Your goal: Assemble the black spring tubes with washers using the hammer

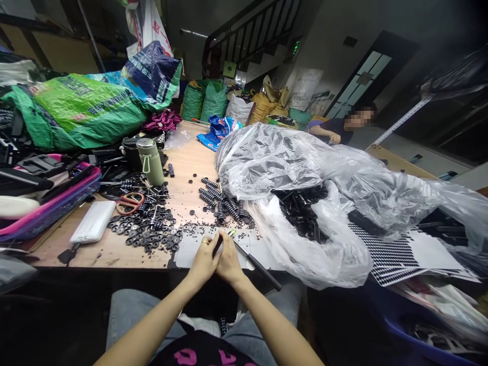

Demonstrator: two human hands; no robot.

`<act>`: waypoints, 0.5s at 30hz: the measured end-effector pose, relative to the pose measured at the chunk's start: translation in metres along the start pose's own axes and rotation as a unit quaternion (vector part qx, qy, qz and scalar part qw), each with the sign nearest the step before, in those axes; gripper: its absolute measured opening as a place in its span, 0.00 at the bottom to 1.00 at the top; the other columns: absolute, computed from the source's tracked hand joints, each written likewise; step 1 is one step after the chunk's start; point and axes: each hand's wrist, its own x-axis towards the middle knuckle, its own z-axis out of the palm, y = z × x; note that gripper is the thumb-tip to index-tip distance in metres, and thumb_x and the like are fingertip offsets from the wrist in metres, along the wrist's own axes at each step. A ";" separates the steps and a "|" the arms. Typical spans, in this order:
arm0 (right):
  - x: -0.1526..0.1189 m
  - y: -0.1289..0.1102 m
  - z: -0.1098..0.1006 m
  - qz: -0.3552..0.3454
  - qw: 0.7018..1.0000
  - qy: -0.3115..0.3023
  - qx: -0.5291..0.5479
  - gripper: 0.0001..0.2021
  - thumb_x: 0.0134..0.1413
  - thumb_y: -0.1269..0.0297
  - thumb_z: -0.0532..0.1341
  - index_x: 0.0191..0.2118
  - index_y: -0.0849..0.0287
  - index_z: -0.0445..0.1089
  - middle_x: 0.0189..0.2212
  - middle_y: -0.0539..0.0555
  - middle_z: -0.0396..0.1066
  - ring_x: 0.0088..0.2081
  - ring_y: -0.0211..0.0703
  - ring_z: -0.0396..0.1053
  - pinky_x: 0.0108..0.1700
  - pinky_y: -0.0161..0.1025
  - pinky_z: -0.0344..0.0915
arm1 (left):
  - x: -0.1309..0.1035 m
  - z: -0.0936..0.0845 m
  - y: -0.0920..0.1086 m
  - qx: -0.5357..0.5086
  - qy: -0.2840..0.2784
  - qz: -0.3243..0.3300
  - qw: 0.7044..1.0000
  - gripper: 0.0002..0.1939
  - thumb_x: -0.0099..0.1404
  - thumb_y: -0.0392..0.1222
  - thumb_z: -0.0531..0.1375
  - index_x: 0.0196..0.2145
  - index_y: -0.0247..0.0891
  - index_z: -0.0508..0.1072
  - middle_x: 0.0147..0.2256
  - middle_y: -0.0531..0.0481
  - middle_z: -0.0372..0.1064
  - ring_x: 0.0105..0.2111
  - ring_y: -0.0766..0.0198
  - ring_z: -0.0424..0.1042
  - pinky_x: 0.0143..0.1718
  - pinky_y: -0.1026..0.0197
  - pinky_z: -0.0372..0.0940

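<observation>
My left hand and my right hand meet at the table's front edge, fingers closed and pressed together. Between them shows a small dark part, mostly covered by the fingers; its kind is unclear. Beside my right hand, a thin rod with a long black handle slants over the table edge; whether my fingers touch it I cannot tell. Under the fingertips is a pale grey sheet dotted with tiny dark pieces. Black ridged rollers lie just beyond, and black round discs are heaped to the left.
A large clear plastic bag of black parts covers the right side. At left are orange-handled scissors, a white power bank, a green bottle and a pink basket. Another person sits at the far right.
</observation>
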 end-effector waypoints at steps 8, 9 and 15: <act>-0.017 0.045 -0.044 0.171 0.941 -0.029 -0.291 0.10 0.50 0.61 0.55 0.38 0.60 0.62 0.39 0.61 0.65 0.43 0.53 0.62 0.42 0.46 0.58 | -0.001 -0.003 -0.031 0.370 -0.069 0.194 0.906 0.21 0.58 0.26 0.45 0.50 0.34 0.61 0.38 0.41 0.65 0.38 0.58 0.63 0.37 0.54 0.59; -0.018 0.046 -0.055 0.190 0.936 -0.047 -0.293 0.09 0.54 0.60 0.52 0.34 0.60 0.62 0.34 0.58 0.66 0.38 0.49 0.64 0.38 0.42 0.58 | 0.000 -0.006 -0.031 0.384 -0.068 0.210 0.896 0.21 0.59 0.27 0.46 0.50 0.34 0.61 0.38 0.42 0.65 0.38 0.58 0.63 0.37 0.54 0.58; -0.022 0.020 -0.072 0.168 0.973 -0.038 -0.153 0.18 0.61 0.57 0.36 0.34 0.58 0.58 0.22 0.50 0.65 0.24 0.38 0.65 0.26 0.32 0.53 | 0.001 -0.009 -0.028 0.416 -0.034 0.226 0.880 0.22 0.58 0.26 0.46 0.49 0.35 0.61 0.40 0.43 0.66 0.40 0.58 0.63 0.42 0.50 0.54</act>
